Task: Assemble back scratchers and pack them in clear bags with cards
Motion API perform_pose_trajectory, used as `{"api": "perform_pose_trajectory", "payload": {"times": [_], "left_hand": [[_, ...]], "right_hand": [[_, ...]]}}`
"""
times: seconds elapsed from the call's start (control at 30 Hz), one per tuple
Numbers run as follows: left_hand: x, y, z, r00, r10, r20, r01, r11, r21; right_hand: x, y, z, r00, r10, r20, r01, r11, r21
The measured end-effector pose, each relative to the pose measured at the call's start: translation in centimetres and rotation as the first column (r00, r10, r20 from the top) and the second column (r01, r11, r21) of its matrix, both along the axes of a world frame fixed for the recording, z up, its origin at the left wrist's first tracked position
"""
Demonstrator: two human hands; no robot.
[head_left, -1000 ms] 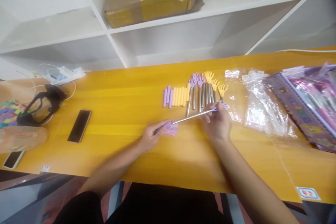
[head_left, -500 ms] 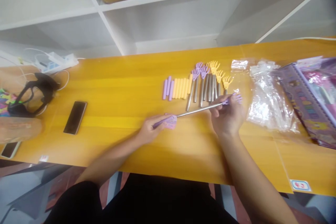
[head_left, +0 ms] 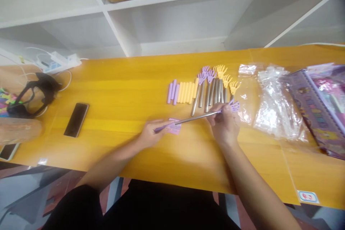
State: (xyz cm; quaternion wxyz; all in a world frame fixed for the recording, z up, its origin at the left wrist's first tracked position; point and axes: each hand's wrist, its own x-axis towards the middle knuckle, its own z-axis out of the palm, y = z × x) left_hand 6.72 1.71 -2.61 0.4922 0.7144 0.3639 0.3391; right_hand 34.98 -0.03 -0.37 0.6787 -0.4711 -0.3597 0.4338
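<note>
A back scratcher (head_left: 192, 118) with a metal rod, a purple claw head and a purple handle is held across both hands. My left hand (head_left: 152, 133) is closed on its purple handle, with a small pink-purple card (head_left: 174, 128) at the fingers. My right hand (head_left: 224, 122) grips the rod near the claw end. Beyond the hands lie several metal rods with purple claws (head_left: 210, 75) and yellow claws (head_left: 221, 71). Left of them, yellow tubes (head_left: 185, 92) and purple tubes (head_left: 173, 91) sit in a row.
Clear plastic bags (head_left: 277, 104) and a purple printed box (head_left: 315, 111) are at the right. A dark phone (head_left: 76, 120), a black strap-like object (head_left: 37, 95) and a power strip (head_left: 63, 64) are at the left. White shelves (head_left: 178, 25) stand behind.
My right hand has moved left and slightly down with the claw end. The handle end in my left hand has shifted slightly left, and more of the card shows behind the rod.
</note>
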Motion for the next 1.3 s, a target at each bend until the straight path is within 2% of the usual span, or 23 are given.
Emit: {"api": "perform_pose_trajectory", "payload": {"times": [0.1,0.23,0.37,0.43,0.5,0.67,0.93,1.3], "left_hand": [[-0.1,0.1,-0.1,0.999,0.052,-0.013,-0.052,0.998,0.04],[0.1,0.4,0.0,0.998,0.057,-0.023,-0.056,0.997,0.044],[0.2,0.5,-0.1,0.998,0.044,-0.035,-0.042,0.998,0.045],[0.2,0.4,-0.1,0.998,0.026,-0.055,-0.02,0.994,0.103],[0.2,0.2,-0.1,0.998,-0.002,-0.067,0.014,0.984,0.175],[0.1,-0.2,-0.2,0.995,-0.04,-0.087,0.06,0.967,0.249],[-0.3,-0.3,-0.4,0.992,-0.028,-0.119,0.064,0.947,0.314],[0.1,-0.4,0.1,0.998,-0.047,-0.051,0.064,0.892,0.448]], "right_hand": [[-0.1,0.0,0.2,0.998,0.058,-0.026,-0.058,0.998,-0.022],[1.8,0.5,0.6,0.987,0.151,-0.061,-0.155,0.985,-0.079],[4.4,0.9,0.7,0.982,0.069,-0.177,-0.086,0.992,-0.089],[5.3,1.0,0.7,0.982,0.042,-0.186,-0.057,0.996,-0.072],[5.6,1.0,0.7,0.987,0.073,-0.143,-0.081,0.995,-0.052],[5.4,0.7,0.6,0.995,0.102,-0.02,-0.103,0.993,-0.054],[5.0,0.5,0.2,0.992,0.091,0.084,-0.083,0.992,-0.095],[3.5,0.0,0.4,0.977,0.163,0.135,-0.151,0.984,-0.098]]}}
